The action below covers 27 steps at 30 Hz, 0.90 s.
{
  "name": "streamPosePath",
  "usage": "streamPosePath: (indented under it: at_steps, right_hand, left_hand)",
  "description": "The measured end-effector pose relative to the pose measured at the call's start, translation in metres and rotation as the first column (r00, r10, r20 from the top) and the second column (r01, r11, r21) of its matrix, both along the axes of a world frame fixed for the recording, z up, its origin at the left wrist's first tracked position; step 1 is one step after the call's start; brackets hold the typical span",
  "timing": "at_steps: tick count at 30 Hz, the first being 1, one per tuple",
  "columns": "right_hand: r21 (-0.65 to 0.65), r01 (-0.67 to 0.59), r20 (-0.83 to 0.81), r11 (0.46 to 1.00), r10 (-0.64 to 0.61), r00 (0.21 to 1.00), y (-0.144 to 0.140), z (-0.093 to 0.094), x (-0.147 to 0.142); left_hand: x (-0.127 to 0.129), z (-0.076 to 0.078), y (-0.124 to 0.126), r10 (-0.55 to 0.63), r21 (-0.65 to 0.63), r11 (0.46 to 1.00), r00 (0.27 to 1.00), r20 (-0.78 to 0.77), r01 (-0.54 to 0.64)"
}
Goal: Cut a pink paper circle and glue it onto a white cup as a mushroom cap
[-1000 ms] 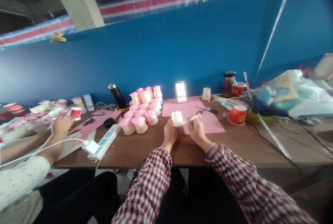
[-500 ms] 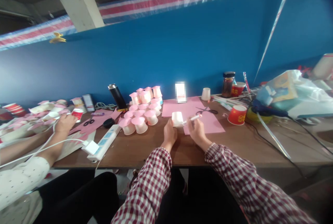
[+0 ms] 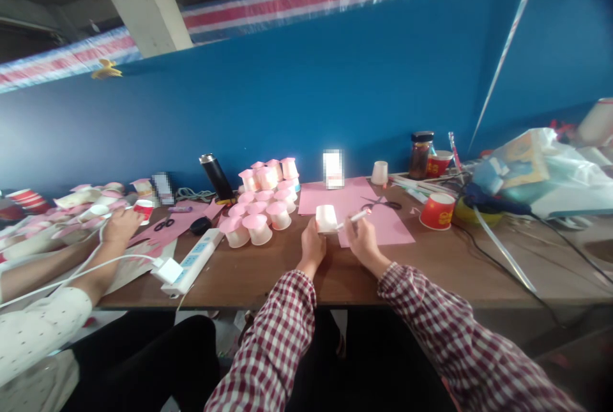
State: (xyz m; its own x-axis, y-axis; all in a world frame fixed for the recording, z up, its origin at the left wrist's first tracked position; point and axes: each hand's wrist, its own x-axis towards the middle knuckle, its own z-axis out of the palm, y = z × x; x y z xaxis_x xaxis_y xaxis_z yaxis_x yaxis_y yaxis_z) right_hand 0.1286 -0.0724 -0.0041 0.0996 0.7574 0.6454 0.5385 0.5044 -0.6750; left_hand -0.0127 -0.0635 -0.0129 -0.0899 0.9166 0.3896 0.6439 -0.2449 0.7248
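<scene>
My left hand [image 3: 313,247] is wrapped around the side of a white paper cup [image 3: 326,217], held a little above the table. A white marker pen [image 3: 359,216] is gripped in my right hand [image 3: 364,239]; its tip points left, close to the cup's lower right edge. I cannot tell whether the tip touches the cup. Beneath and behind lie pink paper sheets [image 3: 383,233] with dark scissors [image 3: 382,203] on them. Several white cups with pink paper tops [image 3: 257,223] stand in a cluster left of my hands.
A power strip [image 3: 194,262] lies at the left, near a co-worker's hand [image 3: 122,223]. At the right stand a red paper cup [image 3: 437,211], a dark jar [image 3: 421,156] and a plastic bag [image 3: 546,169]. A black thermos [image 3: 216,177] leans behind the cluster.
My pen's tip has shifted very slightly at the cup's edge. My two hands and the cup stay almost in the same place.
</scene>
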Motion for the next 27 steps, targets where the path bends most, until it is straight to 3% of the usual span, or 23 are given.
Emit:
streamPosePath:
  at_steps: [27]
  right_hand:
    - [0.011, 0.043, -0.018, 0.999, -0.042, 0.999, 0.0020, -0.0025, 0.0005]
  left_hand:
    - [-0.0021, 0.0018, -0.0010, -0.054, 0.002, 0.999, 0.997, 0.054, 0.054]
